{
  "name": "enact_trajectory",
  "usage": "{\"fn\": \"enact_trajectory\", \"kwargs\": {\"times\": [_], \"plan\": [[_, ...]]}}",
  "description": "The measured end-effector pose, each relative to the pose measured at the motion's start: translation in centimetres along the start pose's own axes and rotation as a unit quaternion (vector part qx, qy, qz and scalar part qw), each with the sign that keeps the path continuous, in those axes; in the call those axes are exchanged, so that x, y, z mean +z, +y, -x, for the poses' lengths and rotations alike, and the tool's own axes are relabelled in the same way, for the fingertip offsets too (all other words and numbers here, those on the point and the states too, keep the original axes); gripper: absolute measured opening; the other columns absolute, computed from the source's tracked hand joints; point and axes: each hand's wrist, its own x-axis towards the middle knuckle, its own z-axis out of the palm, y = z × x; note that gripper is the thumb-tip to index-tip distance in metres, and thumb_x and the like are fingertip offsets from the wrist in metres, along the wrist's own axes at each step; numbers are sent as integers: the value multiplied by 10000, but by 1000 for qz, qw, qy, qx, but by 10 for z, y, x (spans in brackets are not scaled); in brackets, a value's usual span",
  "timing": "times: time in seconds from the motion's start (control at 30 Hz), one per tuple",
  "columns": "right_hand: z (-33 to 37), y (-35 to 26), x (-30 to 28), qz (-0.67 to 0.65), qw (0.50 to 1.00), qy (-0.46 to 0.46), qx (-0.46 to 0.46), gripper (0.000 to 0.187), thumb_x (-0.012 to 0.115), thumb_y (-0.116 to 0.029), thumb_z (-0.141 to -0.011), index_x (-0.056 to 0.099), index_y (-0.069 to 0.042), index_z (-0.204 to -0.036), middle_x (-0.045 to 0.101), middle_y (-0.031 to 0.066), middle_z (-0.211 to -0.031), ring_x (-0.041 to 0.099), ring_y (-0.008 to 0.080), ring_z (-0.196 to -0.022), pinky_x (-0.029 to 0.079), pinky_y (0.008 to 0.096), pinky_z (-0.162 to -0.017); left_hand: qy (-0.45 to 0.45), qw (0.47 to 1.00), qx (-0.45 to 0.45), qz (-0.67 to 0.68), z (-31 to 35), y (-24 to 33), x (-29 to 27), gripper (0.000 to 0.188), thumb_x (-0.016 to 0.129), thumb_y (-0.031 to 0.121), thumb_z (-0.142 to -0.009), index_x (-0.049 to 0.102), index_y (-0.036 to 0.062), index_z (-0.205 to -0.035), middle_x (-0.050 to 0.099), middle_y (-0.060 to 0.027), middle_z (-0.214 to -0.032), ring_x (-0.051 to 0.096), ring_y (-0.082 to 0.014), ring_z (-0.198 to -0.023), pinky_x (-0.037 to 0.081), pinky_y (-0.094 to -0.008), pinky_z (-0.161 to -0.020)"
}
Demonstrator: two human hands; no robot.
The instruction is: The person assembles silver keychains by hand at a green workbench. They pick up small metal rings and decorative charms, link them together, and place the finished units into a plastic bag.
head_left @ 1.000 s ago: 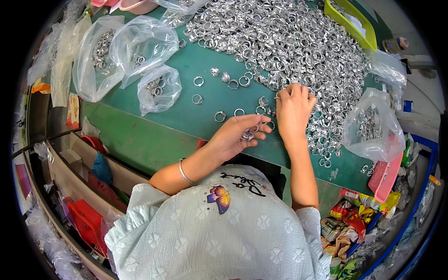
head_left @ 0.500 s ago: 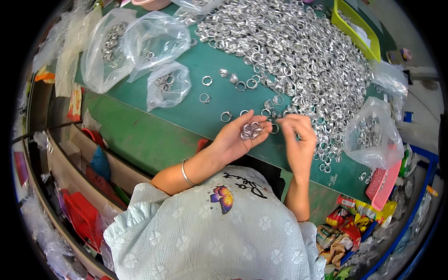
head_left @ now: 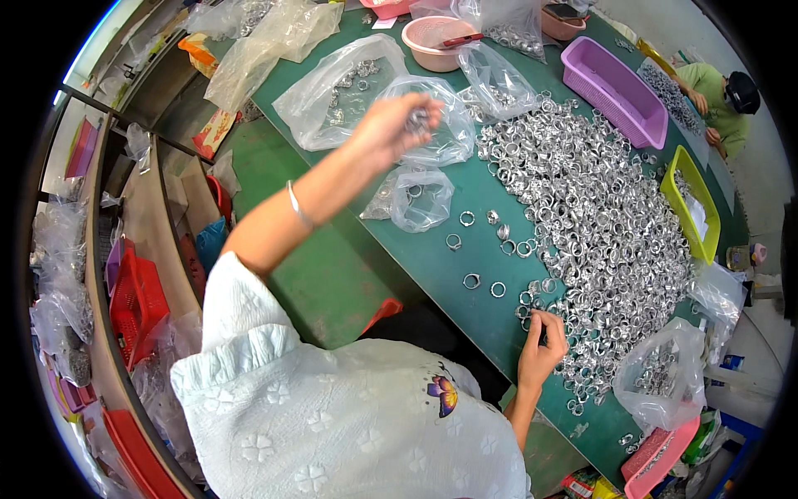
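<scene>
My left hand (head_left: 397,130) is raised at the far left of the table, curled around a small cluster of silver-coloured rings (head_left: 417,121). Beneath and behind it lies an opened clear plastic bag (head_left: 449,133). My right hand (head_left: 542,353) is at the table's near side, thumb and finger brought together at the edge of a large pile of metal rings (head_left: 611,208). What those fingertips pinch is too small to make out. Several single rings, one of them a plain-looking ring (head_left: 471,281), lie apart between the pile and the small clear bag (head_left: 422,200).
A purple basket (head_left: 611,91), a yellow-green tray (head_left: 694,208) and a pink basin (head_left: 431,50) stand around the pile. A clear bag of rings (head_left: 661,374) sits at the right, above a pink basket (head_left: 657,461). Across the table, another person (head_left: 723,108) works. Shelving (head_left: 145,249) stands left.
My left hand, earlier palm up with rings beside my right hand, has moved far left over the bags with its fingers curled. My right hand has lowered to the pile's edge. The view has turned.
</scene>
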Motion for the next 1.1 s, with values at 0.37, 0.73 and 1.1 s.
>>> {"fn": "enact_trajectory", "kwargs": {"times": [0.37, 0.73, 1.1], "plan": [[4, 16, -25, 157, 988, 1, 3, 194, 658, -50, -751, 615, -12, -937, 576, 119, -969, 519, 288, -939, 389, 376, -838, -46, 916, 302, -261, 60, -26, 43, 290, 532, 66, -860, 544, -17, -1138, 543, -127, -1183, 501, -200, -1101, 406, -314, -907], [15, 12, -16, 209, 975, -35, -60, 366, 742, -175, -674, 604, -67, -995, 524, 89, -1076, 484, 275, -1004, 341, 389, -812, -160, 752, 276, -577, 123, -177, 52, 523, 697, 76, -713, 496, 70, -1195, 444, -120, -1133, 442, -287, -976, 373, -385, -829], [15, 4, -5, 200, 980, -5, -21, 332, 708, -110, -709, 565, -15, -993, 506, 112, -967, 490, 280, -873, 369, 369, -701, -191, 710, 321, -597, 105, -189, 71, 392, 673, 64, -733, 559, 61, -1108, 502, -94, -1048, 480, -282, -936, 375, -379, -782]]}}
